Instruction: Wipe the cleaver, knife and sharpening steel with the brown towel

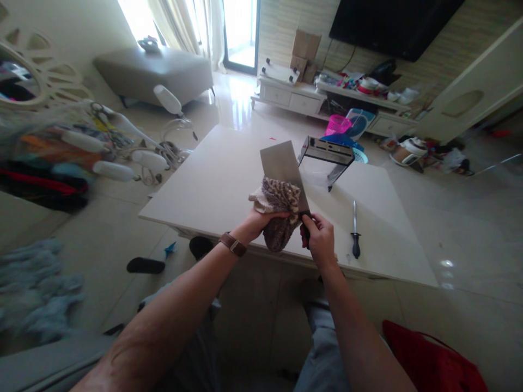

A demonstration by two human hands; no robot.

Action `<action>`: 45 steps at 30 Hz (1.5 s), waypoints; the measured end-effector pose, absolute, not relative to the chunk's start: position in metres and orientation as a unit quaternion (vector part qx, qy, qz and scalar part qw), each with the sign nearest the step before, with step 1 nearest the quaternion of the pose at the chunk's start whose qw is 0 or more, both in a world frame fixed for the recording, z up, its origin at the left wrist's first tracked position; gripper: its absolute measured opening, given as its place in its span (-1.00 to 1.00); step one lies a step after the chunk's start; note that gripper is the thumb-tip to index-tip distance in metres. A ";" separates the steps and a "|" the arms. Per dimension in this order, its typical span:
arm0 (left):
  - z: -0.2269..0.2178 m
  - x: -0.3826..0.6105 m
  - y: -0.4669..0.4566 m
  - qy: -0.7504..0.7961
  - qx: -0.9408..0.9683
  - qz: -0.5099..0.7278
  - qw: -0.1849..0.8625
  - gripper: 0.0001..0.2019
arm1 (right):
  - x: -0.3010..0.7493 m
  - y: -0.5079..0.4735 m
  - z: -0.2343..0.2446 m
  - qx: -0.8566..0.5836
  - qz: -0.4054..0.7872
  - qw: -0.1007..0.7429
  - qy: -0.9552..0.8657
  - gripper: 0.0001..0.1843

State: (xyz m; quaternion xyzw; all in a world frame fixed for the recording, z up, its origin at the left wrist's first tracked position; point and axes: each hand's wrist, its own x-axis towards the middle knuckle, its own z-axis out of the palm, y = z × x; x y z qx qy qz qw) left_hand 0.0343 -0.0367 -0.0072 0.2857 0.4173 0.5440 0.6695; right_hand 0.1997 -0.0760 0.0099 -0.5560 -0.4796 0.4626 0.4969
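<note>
My right hand (321, 237) is closed round the dark handle of a cleaver (281, 160), whose broad steel blade points up and away over the table. A brown and cream patterned cloth (278, 197) is bunched in my left hand (259, 222), with the thumb on top of it. The cloth lies against the lower part of the blade; most of my left fingers are hidden beneath it. To the right, a sharpening steel (355, 231) with a black handle lies on the white table (204, 188).
A black and steel stand-like device (329, 152) stands at the table's far side. Beyond it are a pink basket (338, 125) and a low TV cabinet (286, 98). A lamp with several white shades (149, 159) is at left. A red bag (433, 354) lies at lower right.
</note>
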 end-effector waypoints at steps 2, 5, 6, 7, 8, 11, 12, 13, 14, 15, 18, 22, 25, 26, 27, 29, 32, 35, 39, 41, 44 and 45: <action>-0.004 0.027 -0.035 0.426 0.298 0.531 0.669 -0.34 | 0.202 -0.076 0.011 -0.555 0.466 0.496 -0.479 -0.65; -0.001 0.017 -0.030 0.428 0.297 0.530 0.669 -0.37 | 0.205 -0.078 0.013 -0.556 0.465 0.496 -0.477 -0.67; -0.001 0.014 -0.029 0.427 0.288 0.536 0.669 -0.38 | 0.206 -0.078 0.013 -0.559 0.463 0.496 -0.477 -0.67; -0.001 0.012 -0.028 0.424 0.278 0.543 0.669 -0.38 | 0.207 -0.079 0.013 -0.561 0.460 0.497 -0.476 -0.67; -0.002 0.011 -0.027 0.419 0.269 0.549 0.671 -0.39 | 0.207 -0.079 0.013 -0.562 0.459 0.497 -0.476 -0.67; -0.003 0.014 -0.028 0.395 0.258 0.543 0.695 -0.43 | 0.205 -0.080 0.011 -0.564 0.459 0.496 -0.474 -0.66; -0.004 0.017 -0.029 0.387 0.261 0.535 0.704 -0.44 | 0.204 -0.080 0.010 -0.564 0.461 0.494 -0.475 -0.65; -0.004 0.021 -0.031 0.382 0.262 0.530 0.710 -0.45 | 0.202 -0.081 0.009 -0.565 0.461 0.490 -0.477 -0.65; -0.004 0.024 -0.033 0.380 0.259 0.530 0.713 -0.45 | 0.201 -0.081 0.008 -0.565 0.462 0.486 -0.480 -0.64; -0.004 0.028 -0.034 0.379 0.253 0.532 0.714 -0.44 | 0.200 -0.081 0.007 -0.566 0.461 0.483 -0.484 -0.64; -0.004 0.033 -0.036 0.380 0.242 0.540 0.711 -0.42 | 0.198 -0.081 0.005 -0.566 0.460 0.480 -0.488 -0.64; -0.002 0.026 -0.032 0.386 0.249 0.554 0.695 -0.39 | 0.199 -0.081 0.006 -0.560 0.464 0.481 -0.490 -0.63; 0.001 0.017 -0.027 0.400 0.234 0.560 0.686 -0.41 | 0.202 -0.082 0.008 -0.558 0.463 0.471 -0.502 -0.63; 0.002 0.013 -0.026 0.403 0.226 0.562 0.686 -0.43 | 0.203 -0.082 0.008 -0.559 0.464 0.464 -0.508 -0.63; 0.004 0.010 -0.024 0.405 0.217 0.567 0.684 -0.45 | 0.204 -0.083 0.008 -0.559 0.465 0.454 -0.514 -0.64; 0.006 0.002 -0.021 0.405 0.202 0.582 0.676 -0.50 | 0.207 -0.084 0.008 -0.563 0.465 0.432 -0.530 -0.64; 0.010 -0.011 -0.015 0.400 0.185 0.610 0.658 -0.57 | 0.211 -0.085 0.008 -0.561 0.457 0.403 -0.560 -0.64; 0.014 -0.023 -0.010 0.392 0.165 0.635 0.645 -0.67 | 0.214 -0.086 0.008 -0.551 0.450 0.386 -0.588 -0.64; 0.016 -0.035 -0.007 0.382 0.154 0.659 0.630 -0.75 | 0.217 -0.087 0.009 -0.548 0.444 0.371 -0.604 -0.66; 0.016 -0.039 -0.006 0.373 0.157 0.669 0.623 -0.77 | 0.217 -0.088 0.010 -0.546 0.441 0.369 -0.609 -0.66; 0.015 -0.044 -0.003 0.375 0.158 0.690 0.598 -0.79 | 0.216 -0.089 0.010 -0.545 0.433 0.367 -0.617 -0.68; 0.015 -0.046 -0.002 0.376 0.155 0.699 0.588 -0.80 | 0.217 -0.089 0.010 -0.546 0.427 0.366 -0.621 -0.68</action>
